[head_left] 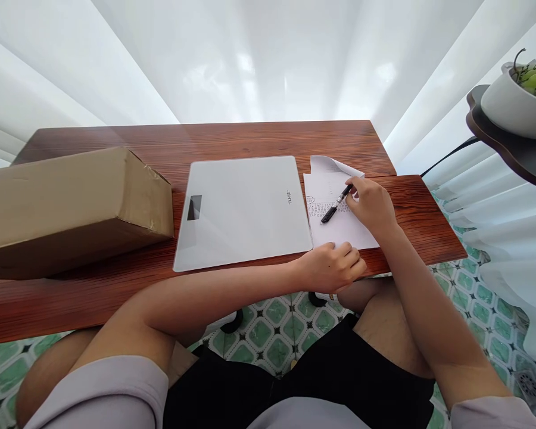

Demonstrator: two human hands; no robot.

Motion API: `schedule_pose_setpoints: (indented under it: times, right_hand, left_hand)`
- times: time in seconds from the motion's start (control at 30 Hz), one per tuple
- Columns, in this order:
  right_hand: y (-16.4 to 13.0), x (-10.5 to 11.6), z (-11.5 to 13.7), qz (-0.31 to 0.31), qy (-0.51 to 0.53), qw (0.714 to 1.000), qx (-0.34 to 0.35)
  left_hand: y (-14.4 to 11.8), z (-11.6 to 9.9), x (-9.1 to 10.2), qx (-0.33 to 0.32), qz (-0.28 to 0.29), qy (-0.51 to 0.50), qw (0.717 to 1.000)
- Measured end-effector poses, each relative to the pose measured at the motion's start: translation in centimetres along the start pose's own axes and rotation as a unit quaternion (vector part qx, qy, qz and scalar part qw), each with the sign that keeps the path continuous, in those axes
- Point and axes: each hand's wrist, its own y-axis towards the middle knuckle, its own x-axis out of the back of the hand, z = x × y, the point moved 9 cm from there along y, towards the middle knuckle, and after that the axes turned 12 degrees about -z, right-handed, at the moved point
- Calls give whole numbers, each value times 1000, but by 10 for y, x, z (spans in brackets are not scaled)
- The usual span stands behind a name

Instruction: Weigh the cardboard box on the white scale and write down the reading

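Our right hand [370, 202] fingers grip a black pen [336, 204] over the partly written white paper sheet [337, 229]; our left hand [333, 265], fingers curled, apparently steadies its near edge; lower lines remain blank.

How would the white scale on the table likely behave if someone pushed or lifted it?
The scale is a flat slab with a glossy top, so it probably stays rigid and feels slick to grip. Lying low on the wooden table, it would likely slide, not tip. If that surface is glass, it may break when dropped.
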Motion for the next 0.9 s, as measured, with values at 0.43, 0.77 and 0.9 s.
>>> schedule_pose_setpoints:
  times: [0.43, 0.77, 0.9]
  right_hand:
    - [5, -5, 1, 105, -147, 980, -86]
    - [14, -7, -3, 103, -150, 977, -107]
    - [14, -1, 6, 72, -138, 983, -93]
  left_hand:
    - [-1, 0, 2, -9, -28, 21, 999]
    - [1, -4, 5, -37, -44, 58, 997]
    - [0, -12, 16, -77, -79, 95, 989]
